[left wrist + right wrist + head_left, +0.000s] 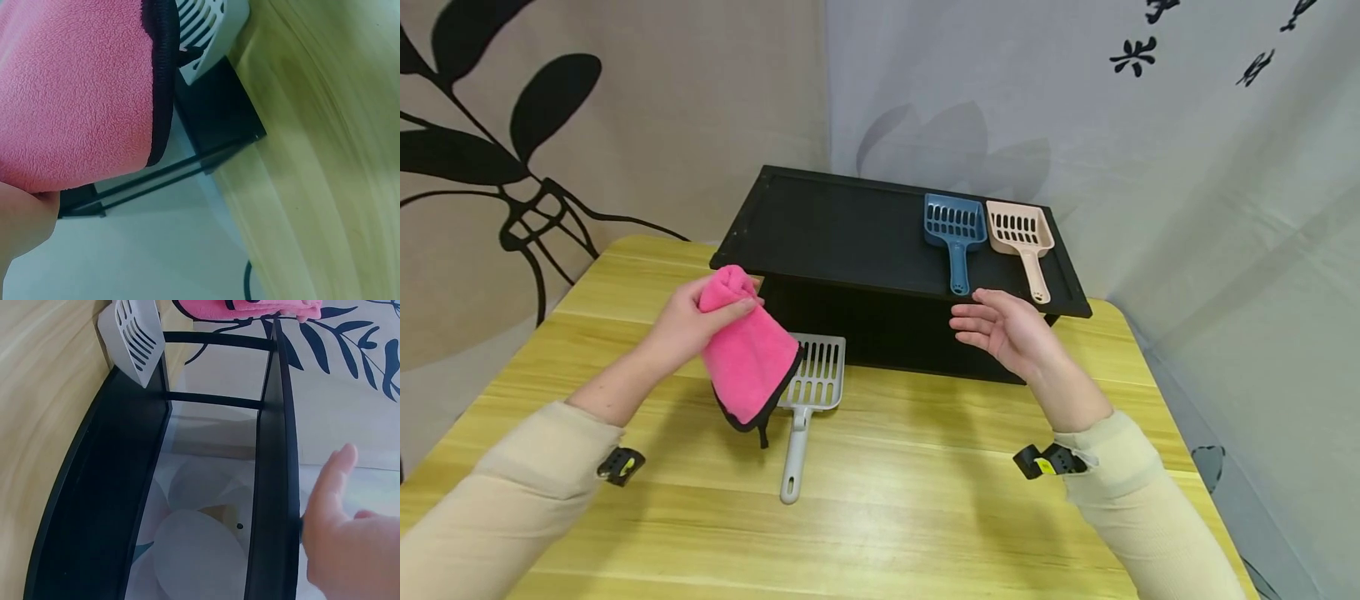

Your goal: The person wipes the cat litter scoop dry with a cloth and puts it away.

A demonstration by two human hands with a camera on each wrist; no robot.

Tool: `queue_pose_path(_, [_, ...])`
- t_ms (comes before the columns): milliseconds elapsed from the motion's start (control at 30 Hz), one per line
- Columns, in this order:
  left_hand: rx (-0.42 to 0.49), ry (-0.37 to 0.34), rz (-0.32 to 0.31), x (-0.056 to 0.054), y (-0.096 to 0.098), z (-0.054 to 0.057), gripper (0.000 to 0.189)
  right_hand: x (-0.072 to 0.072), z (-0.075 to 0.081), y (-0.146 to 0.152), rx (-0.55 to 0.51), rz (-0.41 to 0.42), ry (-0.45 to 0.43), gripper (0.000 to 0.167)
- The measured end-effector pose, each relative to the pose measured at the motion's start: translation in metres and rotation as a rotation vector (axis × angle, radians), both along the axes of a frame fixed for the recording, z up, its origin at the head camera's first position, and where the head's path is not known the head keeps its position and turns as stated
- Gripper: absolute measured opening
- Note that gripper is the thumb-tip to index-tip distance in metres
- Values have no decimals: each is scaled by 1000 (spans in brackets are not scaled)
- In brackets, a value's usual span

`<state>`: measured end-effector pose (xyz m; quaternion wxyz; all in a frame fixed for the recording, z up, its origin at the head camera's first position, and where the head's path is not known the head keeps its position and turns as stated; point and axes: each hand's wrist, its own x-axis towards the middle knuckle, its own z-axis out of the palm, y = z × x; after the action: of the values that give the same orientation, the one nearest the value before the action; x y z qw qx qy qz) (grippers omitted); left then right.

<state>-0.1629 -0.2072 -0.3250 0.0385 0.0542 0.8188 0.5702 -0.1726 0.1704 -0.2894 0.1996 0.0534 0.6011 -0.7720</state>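
A pink cloth (747, 354) with black edging hangs from my left hand (688, 321), which grips its bunched top between thumb and fingers. It covers part of a light grey slotted litter scoop (800, 425) on the table, whose head is at the lower tier of a black rack. My right hand (1007, 333) holds nothing, its fingers extended in front of the rack's upper edge. Nearest to it are the handles of a blue litter scoop (957, 225) and a beige litter scoop (1021, 229), side by side on the rack's top. In the right wrist view the thumb (334, 481) points up beside the rack.
The two-tier black rack (835, 225) stands across the back of the wooden table (910, 517). Thin bars (215, 400) join its tiers at the end. Behind it hangs a pale cloth backdrop (962, 92) with black plant prints.
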Motion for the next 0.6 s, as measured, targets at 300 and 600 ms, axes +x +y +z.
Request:
queue_pose_path(300, [-24, 22, 7, 2, -6, -4, 40, -2, 4, -8, -73, -44, 18, 17])
queue_pose_path(600, [16, 36, 56, 6, -19, -2, 22, 7, -31, -28, 76, 132, 6, 16])
